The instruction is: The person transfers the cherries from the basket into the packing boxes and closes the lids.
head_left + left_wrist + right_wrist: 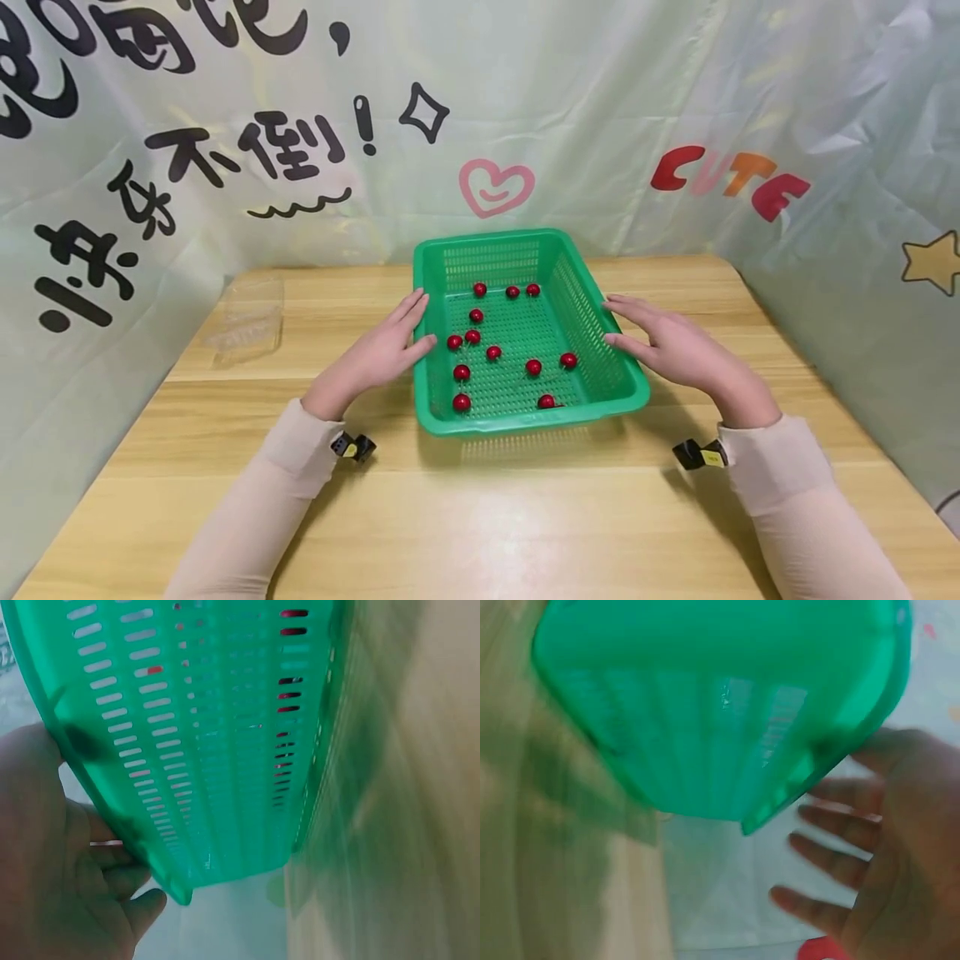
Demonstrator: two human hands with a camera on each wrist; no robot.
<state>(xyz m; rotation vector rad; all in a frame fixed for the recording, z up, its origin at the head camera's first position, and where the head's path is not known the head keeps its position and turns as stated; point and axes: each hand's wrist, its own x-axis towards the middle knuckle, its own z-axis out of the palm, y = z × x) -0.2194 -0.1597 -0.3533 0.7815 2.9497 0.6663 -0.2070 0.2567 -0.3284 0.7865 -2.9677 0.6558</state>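
A green plastic basket (525,423) with slotted walls is in the middle of the wooden table. Several red cherries (533,367) lie scattered over its floor, more of them toward the left side. My left hand (382,346) is at the basket's left rim, its fingers extended and the thumb tip against the edge. On the opposite side, my right hand (675,346) has its fingertips at the right rim. From the right wrist, the fingers (832,859) look straight and spread along the outside of the rim. Through the slots in the left wrist view, bits of red show.
A clear plastic container (251,321) stands at the table's back left. Behind and beside the table (495,525) hangs a pale printed curtain (585,125) with lettering and a pink heart. Each sleeve cuff carries a small black camera, such as the right one (697,455).
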